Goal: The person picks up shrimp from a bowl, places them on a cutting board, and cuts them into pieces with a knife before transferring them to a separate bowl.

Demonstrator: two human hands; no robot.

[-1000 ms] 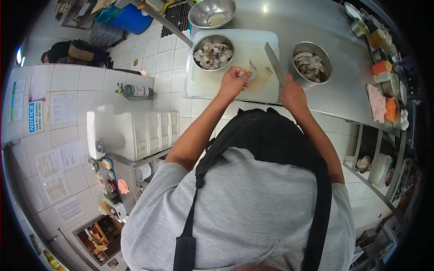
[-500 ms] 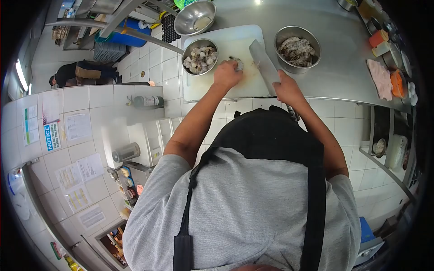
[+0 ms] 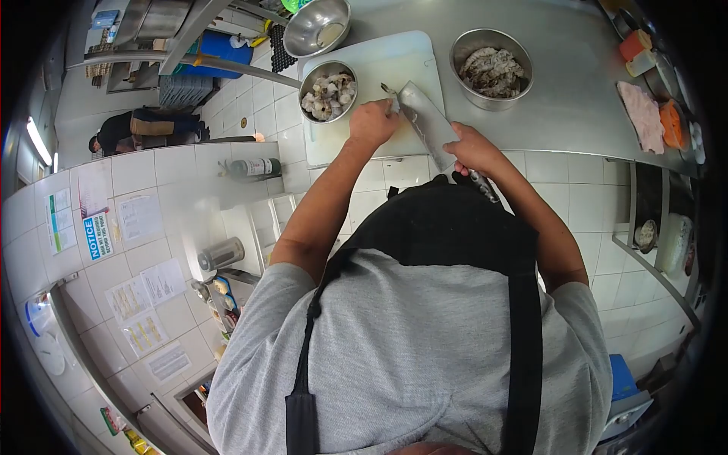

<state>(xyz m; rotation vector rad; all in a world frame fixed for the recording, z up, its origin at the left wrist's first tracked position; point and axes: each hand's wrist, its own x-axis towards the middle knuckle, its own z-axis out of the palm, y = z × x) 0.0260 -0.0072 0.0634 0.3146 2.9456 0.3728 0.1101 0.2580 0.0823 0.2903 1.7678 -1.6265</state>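
My left hand (image 3: 373, 123) is closed around a shrimp (image 3: 390, 92), its tail end poking out past the fingers over the white cutting board (image 3: 417, 53). In my right hand (image 3: 473, 148) is a broad-bladed knife (image 3: 427, 119), index finger along the top of the blade, handle toward me. The blade's tip end lies against or right beside the shrimp; exact contact is hard to tell. Left of the hands, a steel bowl (image 3: 327, 67) on the board's edge holds pale peeled shrimp pieces. To the right, a steel bowl (image 3: 491, 103) holds greyish whole-looking shrimp.
A larger steel bowl (image 3: 309, 29) with a little pale content stands at the back left. Containers and a pink cloth (image 3: 639, 116) line the right of the steel counter (image 3: 572, 98). A metal post (image 3: 258, 70) runs near the left bowl. Another person (image 3: 144, 130) bends over far left.
The knife has swung left from the board's right side to the shrimp. My left hand has shifted slightly left and lifted the shrimp's tail end. The view has moved a little.
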